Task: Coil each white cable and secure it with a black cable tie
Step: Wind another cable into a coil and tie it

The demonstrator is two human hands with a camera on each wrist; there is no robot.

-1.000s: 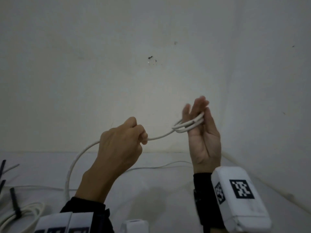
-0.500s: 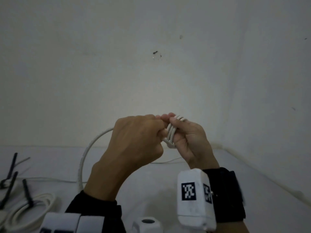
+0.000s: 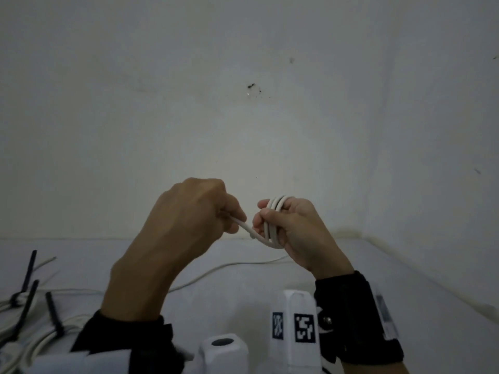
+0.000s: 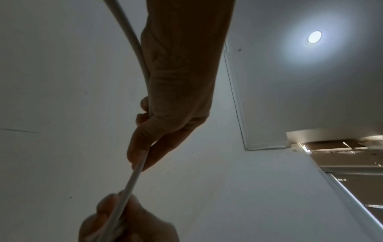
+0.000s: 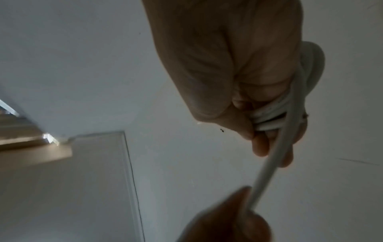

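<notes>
Cable [image 3: 273,221] is lying in three visible loops around the curled fingers [image 3: 266,214] of the right hand [image 3: 294,230], which is gripping the coil in the air above the bench [image 3: 270,298]. One strand is running from the coil's underside to the left hand [image 3: 189,220], whose thumb and forefinger are pinching it while the other fingers are staying curled. The slack is trailing down onto the bench behind the wrists. Near the left edge, three black cable ties [image 3: 28,271] are showing, at least two around other white coils [image 3: 35,346]; those coils are cut off by the frame and dim, so their count is unclear.
</notes>
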